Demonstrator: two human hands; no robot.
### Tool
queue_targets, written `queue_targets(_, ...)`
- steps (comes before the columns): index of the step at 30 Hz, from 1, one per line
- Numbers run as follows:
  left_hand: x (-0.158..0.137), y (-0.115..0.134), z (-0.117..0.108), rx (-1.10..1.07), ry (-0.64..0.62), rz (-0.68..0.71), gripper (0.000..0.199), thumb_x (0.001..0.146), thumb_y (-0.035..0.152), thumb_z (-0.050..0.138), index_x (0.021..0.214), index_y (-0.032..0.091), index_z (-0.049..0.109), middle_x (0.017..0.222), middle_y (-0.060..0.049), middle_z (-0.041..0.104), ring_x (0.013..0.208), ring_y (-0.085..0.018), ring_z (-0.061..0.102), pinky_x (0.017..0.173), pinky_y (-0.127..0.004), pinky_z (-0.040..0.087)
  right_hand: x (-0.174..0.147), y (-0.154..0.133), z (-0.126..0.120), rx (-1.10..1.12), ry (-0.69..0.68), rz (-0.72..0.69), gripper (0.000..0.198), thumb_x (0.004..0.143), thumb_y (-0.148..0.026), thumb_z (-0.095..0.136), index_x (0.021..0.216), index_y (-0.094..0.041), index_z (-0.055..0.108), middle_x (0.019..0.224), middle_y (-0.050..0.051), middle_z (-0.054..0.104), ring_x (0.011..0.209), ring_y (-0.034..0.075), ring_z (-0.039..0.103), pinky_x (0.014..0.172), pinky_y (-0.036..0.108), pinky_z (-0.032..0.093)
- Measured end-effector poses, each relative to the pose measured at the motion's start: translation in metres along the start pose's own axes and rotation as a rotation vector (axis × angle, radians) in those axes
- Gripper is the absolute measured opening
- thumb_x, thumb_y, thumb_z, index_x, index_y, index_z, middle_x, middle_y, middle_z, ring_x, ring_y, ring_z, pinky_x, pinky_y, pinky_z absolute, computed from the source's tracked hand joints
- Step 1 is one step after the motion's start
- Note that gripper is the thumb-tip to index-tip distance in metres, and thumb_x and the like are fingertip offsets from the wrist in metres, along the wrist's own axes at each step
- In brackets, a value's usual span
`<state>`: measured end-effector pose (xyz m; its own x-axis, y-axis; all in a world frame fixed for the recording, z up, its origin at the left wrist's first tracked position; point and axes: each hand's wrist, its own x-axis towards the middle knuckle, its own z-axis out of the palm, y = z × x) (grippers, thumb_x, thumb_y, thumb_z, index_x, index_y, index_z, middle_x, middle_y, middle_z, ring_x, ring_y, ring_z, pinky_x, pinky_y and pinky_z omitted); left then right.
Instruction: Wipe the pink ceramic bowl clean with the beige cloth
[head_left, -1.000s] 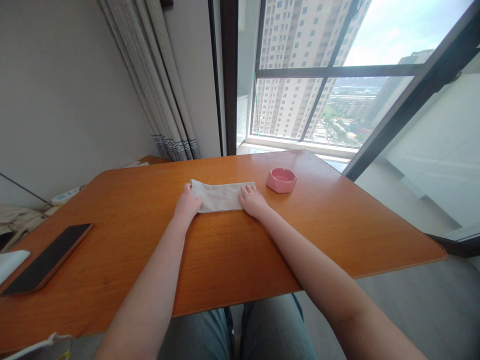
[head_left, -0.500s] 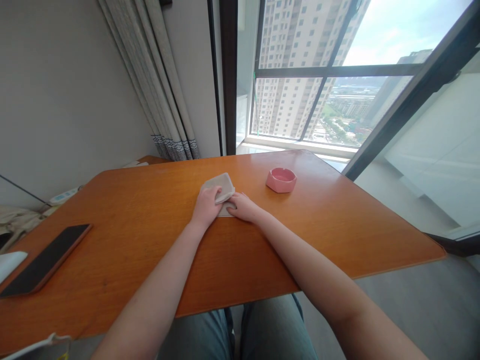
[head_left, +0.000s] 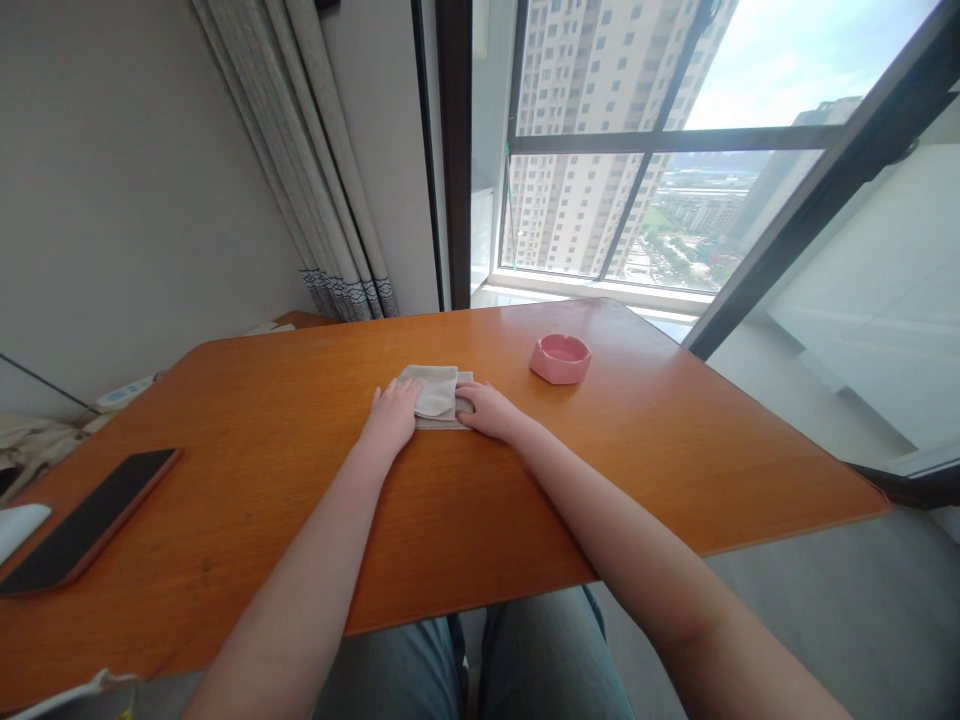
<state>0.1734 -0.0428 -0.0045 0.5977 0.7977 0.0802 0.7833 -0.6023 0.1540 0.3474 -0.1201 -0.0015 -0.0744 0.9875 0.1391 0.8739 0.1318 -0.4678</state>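
A pale grey folded cloth (head_left: 436, 392) lies flat on the wooden table, its upper layer folded over a lower one that shows along the front and right edges. My left hand (head_left: 392, 412) rests on the cloth's left side, fingers stretched out and pressing down lightly. On the right side, my right hand (head_left: 486, 410) touches the lower layer with its fingertips, thumb and fingers apart. Neither hand grips the cloth.
A pink hexagonal ashtray (head_left: 560, 360) stands to the right beyond my right hand. On the left of the wooden table (head_left: 285, 500) lies a long black-topped pad (head_left: 90, 520), with a white object (head_left: 22, 528) beside it. A large window is behind the table.
The upper fold of the cloth, held raised and tilted by my left hand before, now lies flat. My left hand has let go and moved slightly left; my right hand has stayed nearly still.
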Motion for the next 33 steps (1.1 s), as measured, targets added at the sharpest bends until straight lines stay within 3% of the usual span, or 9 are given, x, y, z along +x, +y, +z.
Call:
queue_targets(6,0.004,0.01,0.006,-0.106,0.06,0.053,0.057,0.085,0.017,0.035,0.141,0.012,0.039,0.148,-0.014,0.037,0.139,-0.027,0.031,0.115,-0.049,0.02,0.002,0.005,0.001,0.042,-0.011,-0.004,0.036,0.075,-0.02,0.057,0.11,-0.022,0.062,0.125,0.005,0.061,0.119,0.022,0.052,0.108,0.042,0.028)
queue_targets(10,0.004,0.012,0.005,-0.219,0.068,0.047,0.054,0.089,0.024,0.03,0.142,0.011,0.038,0.144,-0.014,0.044,0.135,-0.025,0.038,0.114,-0.047,0.023,0.006,0.008,0.005,0.251,0.111,0.206,0.052,0.082,-0.012,0.042,0.133,-0.021,0.042,0.12,0.003,0.065,0.109,0.018,0.058,0.097,0.033,0.041)
queue_targets(13,0.002,0.011,0.006,-0.131,0.017,0.095,0.054,0.088,0.023,0.032,0.141,0.015,0.04,0.147,-0.014,0.04,0.138,-0.027,0.033,0.115,-0.05,0.018,0.009,0.011,0.006,0.361,0.207,0.301,0.048,0.092,-0.022,0.028,0.14,-0.019,0.034,0.118,0.004,0.066,0.107,0.015,0.06,0.092,0.028,0.044)
queue_targets(17,0.002,0.011,0.009,-0.057,-0.042,0.168,0.055,0.087,0.022,0.034,0.142,0.02,0.04,0.151,-0.012,0.032,0.141,-0.028,0.024,0.115,-0.049,0.015,0.012,0.016,0.008,0.322,0.238,0.238,0.04,0.094,-0.033,0.029,0.106,-0.019,0.065,0.105,0.004,0.069,0.099,0.016,0.062,0.086,0.024,0.044)
queue_targets(21,-0.001,0.012,0.008,-0.064,-0.093,0.231,0.056,0.087,0.026,0.038,0.142,0.02,0.039,0.153,-0.013,0.028,0.143,-0.028,0.021,0.116,-0.046,0.015,0.012,0.02,0.011,0.225,0.261,0.241,0.023,0.085,-0.026,0.046,0.087,-0.016,0.067,0.083,0.003,0.066,0.078,0.016,0.06,0.076,0.025,0.046)
queue_targets(24,-0.003,0.012,0.006,-0.105,-0.134,0.261,0.067,0.084,0.049,0.047,0.143,0.021,0.037,0.155,-0.015,0.022,0.144,-0.03,0.016,0.115,-0.049,0.014,0.01,0.019,0.011,0.108,0.287,0.237,0.017,0.079,-0.025,0.056,0.088,-0.017,0.067,0.095,0.006,0.062,0.088,0.017,0.058,0.087,0.029,0.044)
queue_targets(26,-0.003,0.013,0.006,-0.159,-0.137,0.274,0.076,0.08,0.063,0.047,0.143,0.021,0.038,0.155,-0.016,0.02,0.144,-0.03,0.014,0.115,-0.05,0.013,0.008,0.016,0.009,0.021,0.352,0.247,0.019,0.078,-0.023,0.058,0.093,-0.018,0.068,0.112,0.009,0.058,0.106,0.021,0.054,0.102,0.036,0.035)
queue_targets(29,0.0,0.014,0.006,-0.25,-0.037,0.225,0.066,0.088,0.061,0.032,0.137,0.019,0.046,0.152,-0.014,0.03,0.142,-0.027,0.022,0.115,-0.052,0.013,0.004,0.009,0.004,-0.026,0.428,0.17,0.025,0.084,-0.024,0.052,0.105,-0.019,0.066,0.128,0.01,0.052,0.121,0.023,0.046,0.112,0.045,0.021)
queue_targets(33,0.008,0.01,0.011,-0.396,0.172,0.072,0.057,0.095,0.048,0.015,0.13,0.022,0.052,0.144,-0.009,0.045,0.138,-0.023,0.033,0.114,-0.056,0.01,0.0,-0.002,0.006,0.004,0.191,-0.077,0.043,0.089,-0.037,0.05,0.128,-0.02,0.054,0.133,0.011,0.051,0.123,0.023,0.047,0.107,0.041,0.032)
